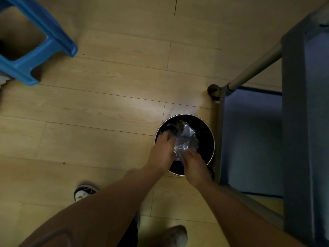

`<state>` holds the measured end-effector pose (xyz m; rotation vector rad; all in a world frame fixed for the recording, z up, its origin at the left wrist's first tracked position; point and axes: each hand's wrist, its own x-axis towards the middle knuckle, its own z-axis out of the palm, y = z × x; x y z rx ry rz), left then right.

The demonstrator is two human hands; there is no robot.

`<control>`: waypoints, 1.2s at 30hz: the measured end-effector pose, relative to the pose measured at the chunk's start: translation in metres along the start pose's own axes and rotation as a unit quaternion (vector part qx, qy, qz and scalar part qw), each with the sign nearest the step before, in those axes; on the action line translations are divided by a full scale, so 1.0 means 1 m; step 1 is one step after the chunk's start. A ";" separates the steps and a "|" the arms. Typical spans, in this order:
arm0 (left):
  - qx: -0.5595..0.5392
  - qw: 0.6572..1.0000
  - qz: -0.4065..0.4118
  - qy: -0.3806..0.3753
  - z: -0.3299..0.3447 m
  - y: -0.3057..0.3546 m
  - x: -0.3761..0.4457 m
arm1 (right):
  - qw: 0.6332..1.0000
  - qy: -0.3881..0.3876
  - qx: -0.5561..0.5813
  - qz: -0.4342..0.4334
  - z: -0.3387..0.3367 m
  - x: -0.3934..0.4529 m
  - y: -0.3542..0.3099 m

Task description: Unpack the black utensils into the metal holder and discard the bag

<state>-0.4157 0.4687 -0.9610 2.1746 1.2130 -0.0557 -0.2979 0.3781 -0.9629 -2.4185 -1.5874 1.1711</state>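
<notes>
A crumpled clear plastic bag (185,139) sits in the mouth of a round black waste bin (208,139) on the floor. My left hand (162,152) is over the bin's left rim, its fingers curled against the bag's left side. My right hand (194,165) comes in from below and touches the bag's lower edge with bent fingers. Both hands appear to hold the bag, though the dim light blurs the fingertips. No black utensils and no metal holder are in view.
A grey-blue wheeled cart (293,122) with a metal rail stands just right of the bin. A blue plastic stool (35,47) is at the upper left. My feet (83,192) are on the wooden floor below the bin.
</notes>
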 end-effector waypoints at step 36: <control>0.022 0.999 -0.007 -0.044 -0.075 0.024 -0.039 | 0.999 0.038 -0.005 -0.002 -0.073 -0.040 -0.061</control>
